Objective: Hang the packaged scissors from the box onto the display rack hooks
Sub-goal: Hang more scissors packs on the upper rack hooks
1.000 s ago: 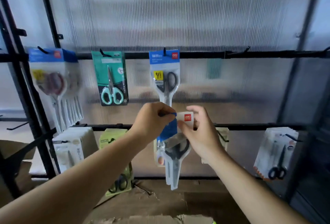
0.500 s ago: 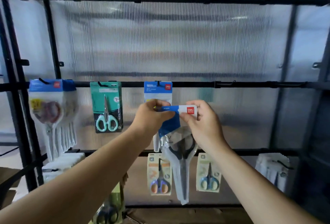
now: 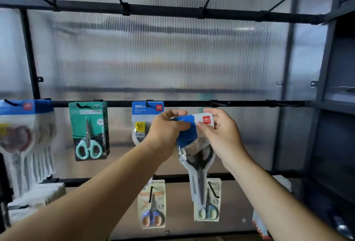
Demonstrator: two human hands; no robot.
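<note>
The packaged scissors [image 3: 199,156] are held just under the middle rail [image 3: 249,103], blades pointing down and black handles showing through the clear blister. The left hand [image 3: 169,129] pinches the blue end of the header card, and the right hand [image 3: 221,133] pinches the white end by the red logo, each grip curled round the card. An empty hook [image 3: 219,104] sits on the rail just above. A blue-carded pack [image 3: 147,110] and a teal pack [image 3: 89,131] hang to the left.
</note>
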